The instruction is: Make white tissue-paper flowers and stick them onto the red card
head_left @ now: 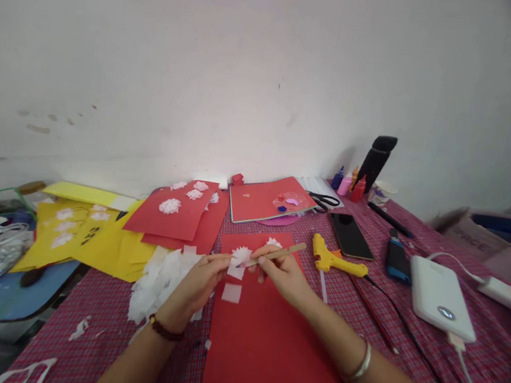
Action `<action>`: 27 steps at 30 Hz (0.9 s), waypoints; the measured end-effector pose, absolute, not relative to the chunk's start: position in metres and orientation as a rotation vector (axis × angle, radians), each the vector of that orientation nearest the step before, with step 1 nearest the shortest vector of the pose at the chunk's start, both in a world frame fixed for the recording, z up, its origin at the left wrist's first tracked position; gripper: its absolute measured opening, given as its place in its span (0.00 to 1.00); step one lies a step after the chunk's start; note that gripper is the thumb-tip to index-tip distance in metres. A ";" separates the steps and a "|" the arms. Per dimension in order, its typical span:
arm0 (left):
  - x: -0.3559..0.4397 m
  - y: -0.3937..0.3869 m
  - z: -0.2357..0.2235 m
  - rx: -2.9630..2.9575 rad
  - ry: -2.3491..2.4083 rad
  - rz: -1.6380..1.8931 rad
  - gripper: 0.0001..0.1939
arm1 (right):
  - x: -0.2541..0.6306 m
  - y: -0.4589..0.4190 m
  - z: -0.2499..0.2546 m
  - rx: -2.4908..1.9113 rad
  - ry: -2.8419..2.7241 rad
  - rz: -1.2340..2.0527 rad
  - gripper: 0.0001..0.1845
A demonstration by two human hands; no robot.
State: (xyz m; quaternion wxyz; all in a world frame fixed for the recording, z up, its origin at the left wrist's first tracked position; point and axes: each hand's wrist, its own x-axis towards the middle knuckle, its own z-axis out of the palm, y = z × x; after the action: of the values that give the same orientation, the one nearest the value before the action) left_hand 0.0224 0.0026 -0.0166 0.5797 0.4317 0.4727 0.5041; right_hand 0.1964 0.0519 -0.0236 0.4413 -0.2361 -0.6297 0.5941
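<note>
My right hand [274, 270] grips a light wooden stick [285, 251], whose thin end rests against a small white paper square [235, 271]. Fingers pressed together, my left hand [198, 286] pinches that square at its left edge. Just behind it, a fringed white paper flower [242, 254] is fixed to the large red sheet [265, 352] under my hands. A second flower [273, 242] is partly hidden behind my right hand. Another flat white square [231, 293] lies on the sheet nearer to me. Loose white paper squares [160, 276] are heaped beside my left hand.
Red cards with white flowers [179, 210] and yellow cards [131, 251] lie to the left. On the right are a yellow glue gun [335, 260], a phone [351, 234], a cutter [398, 257] and a white power bank [441, 299]. Paint bottles [345, 184] and scissors [324, 200] sit behind.
</note>
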 end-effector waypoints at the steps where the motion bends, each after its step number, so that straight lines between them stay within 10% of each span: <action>1: 0.021 0.002 -0.018 1.003 1.083 1.189 0.09 | 0.196 0.051 -0.023 -0.574 -1.564 1.472 0.09; 17: 0.034 -0.001 -0.025 0.743 0.950 1.521 0.07 | 0.191 0.047 -0.023 -0.575 -1.396 1.541 0.10; 27: 0.042 -0.011 -0.017 1.816 1.430 1.451 0.04 | 0.193 0.045 -0.021 -0.698 -1.208 1.726 0.08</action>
State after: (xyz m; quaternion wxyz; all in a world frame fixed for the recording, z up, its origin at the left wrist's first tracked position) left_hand 0.0415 -0.0111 -0.0174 0.2048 0.6513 0.5129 0.5204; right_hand 0.1930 0.0451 -0.0207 0.4449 -0.2817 -0.4876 0.6964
